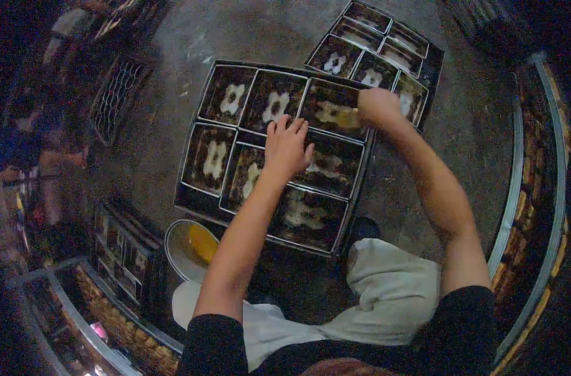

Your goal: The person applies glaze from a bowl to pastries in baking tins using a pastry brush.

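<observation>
A dark tray, split by metal rims into several rectangular compartments, lies in front of me, with pale patches on the dark compartment floors. My left hand rests over the dividers near its middle, fingers spread, holding nothing. At the upper right compartment, my right hand is closed in a fist. A blurred yellowish thing shows beside its fingers, too smeared to name. Below the tray's left part stands a round bowl with yellow contents, partly behind my left forearm.
A second divided tray lies beyond the first on the floor. Stacked dark trays stand at lower left, near a rack with brown items. Another rack runs along the right. A person is dimly visible at far left.
</observation>
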### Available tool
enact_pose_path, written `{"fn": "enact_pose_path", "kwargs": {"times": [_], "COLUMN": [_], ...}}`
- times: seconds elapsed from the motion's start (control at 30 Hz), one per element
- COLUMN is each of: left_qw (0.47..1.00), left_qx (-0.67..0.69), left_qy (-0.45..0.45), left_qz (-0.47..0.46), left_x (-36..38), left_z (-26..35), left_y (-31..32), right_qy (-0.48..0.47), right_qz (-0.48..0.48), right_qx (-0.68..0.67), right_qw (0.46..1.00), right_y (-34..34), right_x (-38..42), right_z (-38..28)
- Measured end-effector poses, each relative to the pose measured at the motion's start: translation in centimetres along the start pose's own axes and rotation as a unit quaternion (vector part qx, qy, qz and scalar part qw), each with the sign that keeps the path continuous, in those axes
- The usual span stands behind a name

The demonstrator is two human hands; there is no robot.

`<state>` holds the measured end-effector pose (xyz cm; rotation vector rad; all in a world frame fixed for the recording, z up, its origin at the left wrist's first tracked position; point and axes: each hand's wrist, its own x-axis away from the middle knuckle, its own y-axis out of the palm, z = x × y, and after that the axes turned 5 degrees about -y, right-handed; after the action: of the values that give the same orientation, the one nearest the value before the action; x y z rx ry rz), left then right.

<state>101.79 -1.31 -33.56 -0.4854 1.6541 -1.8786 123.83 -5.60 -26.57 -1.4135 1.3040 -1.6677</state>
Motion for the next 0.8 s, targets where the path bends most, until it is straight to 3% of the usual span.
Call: {"fn": "enact_pose_path", "kwargs": {"times": [0.07, 0.17, 0.27, 0.33, 0.53, 0.63, 0.8], "left_qw": [1.0, 0.999, 1.0, 1.0, 0.998, 0.998, 0.996], "left_qx": [0.007, -0.026, -0.008, -0.011, 0.026, 0.027, 0.036], "left_qy": [0.01, 0.008, -0.003, -0.002, 0.016, 0.013, 0.016], "left_qz": [0.01, -0.018, -0.021, -0.009, 0.056, 0.061, 0.078], "left_x": [-0.2, -0.3, -0.5, -0.5, -0.6, -0.5, -0.5], "left_z": [-0.1, -0.3, -0.5, -0.5, -1.2, -1.1, -0.8], "left_y": [-0.1, 0.2, 0.6, 0.3, 0.8, 0.9, 0.8], "right_qy": [-0.005, -0.029, -0.061, -0.04, -0.039, -0.107, -0.06], "right_qz": [0.006, -0.02, -0.037, 0.004, 0.027, -0.125, -0.094], "right_qx": [0.065, 0.042, -0.033, -0.092, -0.19, -0.155, 0.088], "right_qw": [0.998, 0.998, 0.997, 0.995, 0.981, 0.974, 0.99], "right_y": [-0.6, -1.6, -0.4, 0.4, 0.2, 1.6, -1.6], "right_x": [0.0, -1.0, -3.5, -4.6, -5.4, -6.4, -3.0], "right_z": [0.4, -1.3, -3.5, -4.2, -1.7, -2.0, -1.6]}}
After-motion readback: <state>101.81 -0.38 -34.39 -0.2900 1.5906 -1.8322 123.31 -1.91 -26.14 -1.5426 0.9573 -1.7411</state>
